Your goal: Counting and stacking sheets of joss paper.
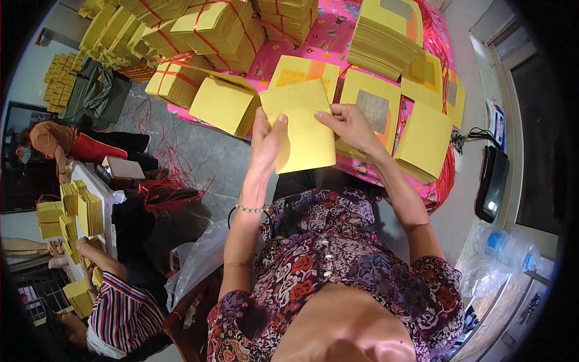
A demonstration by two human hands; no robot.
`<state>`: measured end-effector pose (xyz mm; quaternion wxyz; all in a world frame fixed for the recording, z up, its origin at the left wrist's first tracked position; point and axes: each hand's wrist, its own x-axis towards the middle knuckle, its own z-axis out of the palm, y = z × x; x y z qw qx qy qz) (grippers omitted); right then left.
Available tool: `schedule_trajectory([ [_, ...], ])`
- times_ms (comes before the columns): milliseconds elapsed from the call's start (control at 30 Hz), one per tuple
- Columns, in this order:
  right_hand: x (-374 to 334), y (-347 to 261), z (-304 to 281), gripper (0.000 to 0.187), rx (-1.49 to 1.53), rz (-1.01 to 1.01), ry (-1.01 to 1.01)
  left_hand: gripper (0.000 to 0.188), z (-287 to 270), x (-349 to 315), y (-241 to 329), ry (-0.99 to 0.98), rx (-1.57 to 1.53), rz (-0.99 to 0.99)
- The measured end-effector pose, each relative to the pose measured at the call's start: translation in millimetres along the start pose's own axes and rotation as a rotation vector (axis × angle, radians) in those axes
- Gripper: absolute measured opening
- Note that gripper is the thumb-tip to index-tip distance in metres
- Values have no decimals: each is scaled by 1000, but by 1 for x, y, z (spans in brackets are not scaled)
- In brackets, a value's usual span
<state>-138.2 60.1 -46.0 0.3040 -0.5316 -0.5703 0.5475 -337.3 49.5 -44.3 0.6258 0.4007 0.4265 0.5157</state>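
Observation:
Between my two hands, over the table's near edge, is a stack of yellow paper sheets (306, 136), tilted up toward me. My left hand (265, 139) grips its left side, thumb flat on the front. At the upper right edge, my right hand (351, 125) pinches it with thumb and fingers. Behind it on the pink patterned cloth (319, 42) lie yellow sheets with an orange and gold patch (307, 69) and others with a silver patch (374, 108). A loose yellow stack (425, 139) sits to the right of my right hand, another (223, 102) to the left.
Bundles tied with red ribbon (211, 30) rise at the back left, beside a tall stack (386, 48). Red strands (175, 193) litter the floor. Two people (129, 308) handle yellow stacks at a side table (108, 220). A plastic bottle (506, 247) lies at right.

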Motion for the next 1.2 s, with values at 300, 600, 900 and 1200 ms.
schedule_trajectory([
  [300,-6,12,13,32,145,-101,-6,29,-2,-9,-1,91,27,110],
  [600,-24,20,20,27,184,-74,-69,35,-5,-13,-1,145,89,180],
  [900,-16,11,10,23,121,-15,-299,38,-20,-26,-5,243,23,210],
  [1200,116,-12,45,57,-443,-602,38,48,-76,-47,-13,335,-383,135],
])
